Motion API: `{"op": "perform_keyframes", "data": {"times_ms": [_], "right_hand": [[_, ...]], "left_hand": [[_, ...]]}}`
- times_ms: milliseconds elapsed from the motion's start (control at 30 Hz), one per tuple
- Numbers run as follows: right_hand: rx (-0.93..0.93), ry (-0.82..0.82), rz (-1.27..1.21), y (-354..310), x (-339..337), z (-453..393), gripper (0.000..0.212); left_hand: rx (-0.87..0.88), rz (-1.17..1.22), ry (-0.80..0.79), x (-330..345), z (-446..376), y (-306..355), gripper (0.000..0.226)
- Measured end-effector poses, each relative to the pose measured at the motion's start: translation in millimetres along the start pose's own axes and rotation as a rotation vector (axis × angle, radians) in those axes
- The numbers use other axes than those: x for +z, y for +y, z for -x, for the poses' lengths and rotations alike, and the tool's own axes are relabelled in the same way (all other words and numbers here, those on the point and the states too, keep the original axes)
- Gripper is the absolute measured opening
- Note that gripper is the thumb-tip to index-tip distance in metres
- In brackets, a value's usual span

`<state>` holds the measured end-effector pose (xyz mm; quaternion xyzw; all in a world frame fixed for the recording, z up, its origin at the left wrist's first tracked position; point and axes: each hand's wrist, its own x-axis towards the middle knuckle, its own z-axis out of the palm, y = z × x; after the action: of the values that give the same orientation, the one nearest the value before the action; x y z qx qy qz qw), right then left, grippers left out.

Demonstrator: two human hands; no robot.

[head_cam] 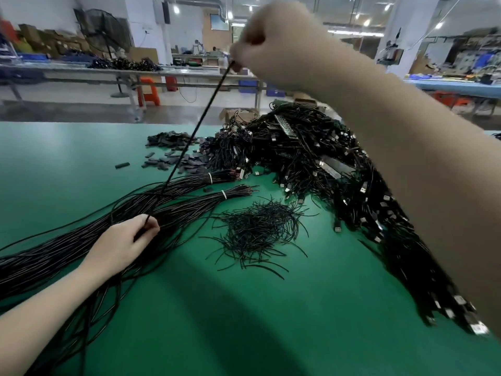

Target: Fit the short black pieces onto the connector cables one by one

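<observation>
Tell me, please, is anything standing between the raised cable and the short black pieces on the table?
Nothing visible blocks it. The right hand holds the cable up in the air, and it already crosses above the short black pieces on the green table. The left hand grips the bundled cables nearer the camera.

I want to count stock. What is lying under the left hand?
The left hand rests on the long black cable bundle and pinches one strand. The green table beneath is covered there.

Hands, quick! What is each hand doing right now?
Left hand: pinches a black cable at the bundle.
Right hand: raised, grips the pulled-up cable.
</observation>
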<state>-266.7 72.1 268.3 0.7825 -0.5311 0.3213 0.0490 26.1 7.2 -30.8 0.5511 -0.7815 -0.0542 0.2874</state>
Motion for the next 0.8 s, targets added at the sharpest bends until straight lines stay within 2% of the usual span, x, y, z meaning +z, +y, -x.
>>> {"op": "perform_keyframes", "data": {"times_ms": [133, 267, 367, 433, 467, 567, 600, 700, 800], "right_hand": [[0.105, 0.173, 0.011, 33.4, -21.3, 23.6, 0.029], [0.121, 0.261, 0.02, 53.5, -37.2, 45.1, 0.029], [0.144, 0.511, 0.046, 67.0, -47.6, 54.6, 0.035], [0.155, 0.596, 0.061, 69.5, -49.0, 60.8, 0.033], [0.155, 0.572, 0.076, 70.9, -48.4, 64.1, 0.033], [0.14, 0.364, 0.096, 75.1, -47.2, 75.6, 0.031], [0.139, 0.356, 0.122, 78.1, -48.7, 79.2, 0.03], [0.179, 0.437, 0.163, 88.7, -53.6, 87.1, 0.031], [0.236, 0.453, 0.161, 97.9, -50.8, 91.9, 0.036]], "left_hand": [[0.032, -0.008, -0.031, -7.7, -6.8, 5.4, 0.023], [0.083, -0.078, -0.146, -9.0, 3.0, -3.9, 0.01], [0.053, -0.085, -0.136, -9.6, 0.3, 3.9, 0.018], [0.045, -0.075, -0.144, -11.6, -4.7, 10.9, 0.028], [0.048, -0.072, -0.167, -12.0, -6.0, 11.1, 0.028], [0.061, -0.111, -0.255, -15.1, -2.0, 6.2, 0.013], [0.09, -0.127, -0.26, -14.0, 0.8, 1.8, 0.009], [0.183, -0.158, -0.217, -11.3, 0.6, -7.5, 0.031], [0.232, -0.153, -0.268, -18.9, -8.3, -8.5, 0.029]]}}
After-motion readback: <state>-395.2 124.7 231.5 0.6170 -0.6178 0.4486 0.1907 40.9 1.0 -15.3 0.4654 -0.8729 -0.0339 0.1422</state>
